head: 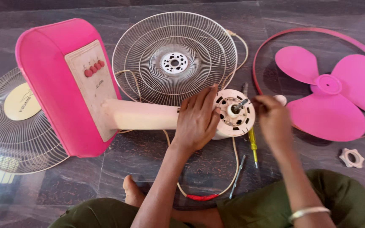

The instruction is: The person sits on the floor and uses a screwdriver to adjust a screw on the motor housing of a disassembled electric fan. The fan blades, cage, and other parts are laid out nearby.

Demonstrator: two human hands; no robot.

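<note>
While the fan lay on the floor | left hand (197,120) closed its grip round the motor housing (233,114) | right hand (273,116) blurred at the shaft (239,104), grip unclear | steady bracing advisable | screwdriver (253,145) beside

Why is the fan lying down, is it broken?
It is taken apart. The pink fan lies on its side, its blade and wire guards off on the floor. The left hand steadies the bare motor; the right hand is beside it.
</note>
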